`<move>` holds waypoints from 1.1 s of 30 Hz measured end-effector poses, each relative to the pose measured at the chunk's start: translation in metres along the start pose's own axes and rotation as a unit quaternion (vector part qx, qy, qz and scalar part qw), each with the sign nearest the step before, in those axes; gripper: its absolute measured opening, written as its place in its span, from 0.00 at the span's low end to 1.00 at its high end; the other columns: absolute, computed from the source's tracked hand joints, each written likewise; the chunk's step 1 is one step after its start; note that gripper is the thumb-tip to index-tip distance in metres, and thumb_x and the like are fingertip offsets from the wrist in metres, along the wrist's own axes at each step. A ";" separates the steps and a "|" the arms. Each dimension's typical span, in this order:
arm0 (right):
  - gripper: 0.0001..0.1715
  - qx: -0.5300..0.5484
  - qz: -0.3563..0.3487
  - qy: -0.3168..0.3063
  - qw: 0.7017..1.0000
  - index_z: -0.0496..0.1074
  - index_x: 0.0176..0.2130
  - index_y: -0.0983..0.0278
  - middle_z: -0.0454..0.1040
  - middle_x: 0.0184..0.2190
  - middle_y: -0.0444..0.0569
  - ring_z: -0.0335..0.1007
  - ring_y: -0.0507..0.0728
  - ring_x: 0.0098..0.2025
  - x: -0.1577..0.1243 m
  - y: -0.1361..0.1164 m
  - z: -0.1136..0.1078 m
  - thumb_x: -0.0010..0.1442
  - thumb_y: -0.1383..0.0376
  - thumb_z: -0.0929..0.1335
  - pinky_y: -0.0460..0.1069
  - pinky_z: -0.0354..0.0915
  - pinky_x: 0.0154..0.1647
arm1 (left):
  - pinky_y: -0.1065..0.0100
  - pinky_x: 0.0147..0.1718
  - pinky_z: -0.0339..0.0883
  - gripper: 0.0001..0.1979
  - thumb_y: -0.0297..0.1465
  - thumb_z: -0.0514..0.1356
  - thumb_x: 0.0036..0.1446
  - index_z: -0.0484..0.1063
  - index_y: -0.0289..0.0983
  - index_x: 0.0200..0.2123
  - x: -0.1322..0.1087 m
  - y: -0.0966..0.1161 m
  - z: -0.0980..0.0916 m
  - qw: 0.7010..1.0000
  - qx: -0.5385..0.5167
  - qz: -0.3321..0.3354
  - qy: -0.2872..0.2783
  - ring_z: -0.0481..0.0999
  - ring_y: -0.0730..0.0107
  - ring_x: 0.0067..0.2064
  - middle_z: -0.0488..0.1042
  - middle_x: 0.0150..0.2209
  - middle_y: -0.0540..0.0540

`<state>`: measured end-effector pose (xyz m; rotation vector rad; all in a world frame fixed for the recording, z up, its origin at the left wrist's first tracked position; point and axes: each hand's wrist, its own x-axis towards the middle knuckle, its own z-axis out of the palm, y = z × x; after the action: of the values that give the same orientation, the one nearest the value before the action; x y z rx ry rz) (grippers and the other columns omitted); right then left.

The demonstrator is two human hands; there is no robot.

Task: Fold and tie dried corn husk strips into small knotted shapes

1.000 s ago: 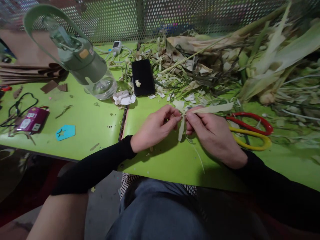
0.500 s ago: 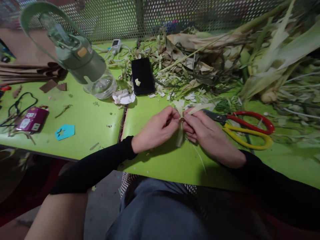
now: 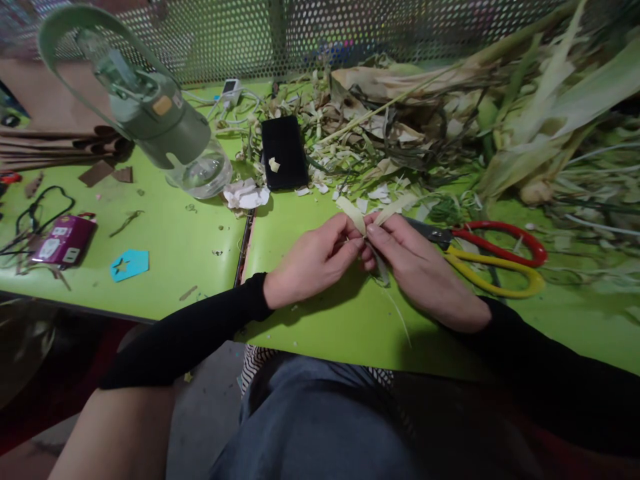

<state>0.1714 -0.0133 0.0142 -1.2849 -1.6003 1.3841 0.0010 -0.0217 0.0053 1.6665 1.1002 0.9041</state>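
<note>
Between my two hands, over the green table, is a pale piece of corn husk [image 3: 354, 215] with strips fanning out above my fingertips and a tail hanging below. My left hand [image 3: 320, 257] pinches it at its middle from the left, thumb and forefinger closed. From the right, my right hand [image 3: 420, 267] grips the same piece between thumb and fingers, the fingertips of both hands nearly touching. A thin fibre [image 3: 400, 317] trails down toward the table edge. Scissors [image 3: 493, 257] with one red and one yellow handle lie beside my right hand, their blades partly hidden behind it.
A heap of husks and scraps [image 3: 400, 123] covers the back right. A black phone [image 3: 285, 153], crumpled white tissue [image 3: 247, 194] and a green-topped bottle [image 3: 165, 120] stand or lie left of it. Farther left are a purple box [image 3: 65, 240] and a blue paper piece [image 3: 130, 265].
The husk strips have tilted and spread into a V above my fingers, and the lower tail has swung to the right. My left fingers have shifted slightly right; my right hand stays nearly in place.
</note>
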 end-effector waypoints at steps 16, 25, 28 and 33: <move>0.18 -0.034 -0.036 0.113 0.992 0.75 0.38 0.56 0.60 0.21 0.41 0.62 0.57 0.29 -0.006 -0.007 -0.002 0.63 0.46 0.69 0.53 0.58 0.32 | 0.65 0.29 0.55 0.04 0.31 0.54 0.67 0.63 0.40 0.37 -0.008 0.011 -0.001 0.998 -0.054 -0.008 -0.006 0.60 0.74 0.27 0.65 0.27 0.53; 0.22 -0.025 -0.071 0.111 0.991 0.76 0.39 0.58 0.62 0.22 0.40 0.59 0.53 0.25 -0.003 -0.002 -0.004 0.63 0.43 0.70 0.51 0.58 0.27 | 0.67 0.27 0.53 0.05 0.33 0.55 0.68 0.65 0.39 0.39 -0.005 0.010 -0.004 0.998 -0.063 -0.018 0.001 0.58 0.75 0.25 0.63 0.25 0.54; 0.24 -0.025 -0.088 0.099 0.991 0.76 0.40 0.58 0.64 0.23 0.40 0.55 0.51 0.23 -0.001 0.001 -0.003 0.63 0.41 0.69 0.49 0.56 0.24 | 0.68 0.24 0.49 0.07 0.35 0.59 0.66 0.68 0.37 0.43 -0.002 0.006 -0.004 0.996 -0.079 -0.035 0.017 0.56 0.76 0.24 0.59 0.22 0.56; 0.23 -0.005 -0.087 0.078 0.993 0.75 0.41 0.57 0.68 0.26 0.42 0.61 0.52 0.25 -0.001 0.003 -0.002 0.64 0.42 0.69 0.49 0.60 0.24 | 0.70 0.22 0.46 0.13 0.41 0.65 0.61 0.70 0.38 0.39 0.002 -0.001 -0.005 0.987 -0.145 -0.065 -0.024 0.52 0.78 0.23 0.56 0.21 0.57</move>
<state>0.1743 -0.0138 0.0114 -1.1964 -1.5743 1.1427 -0.0029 -0.0184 0.0057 1.3557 0.9812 0.8898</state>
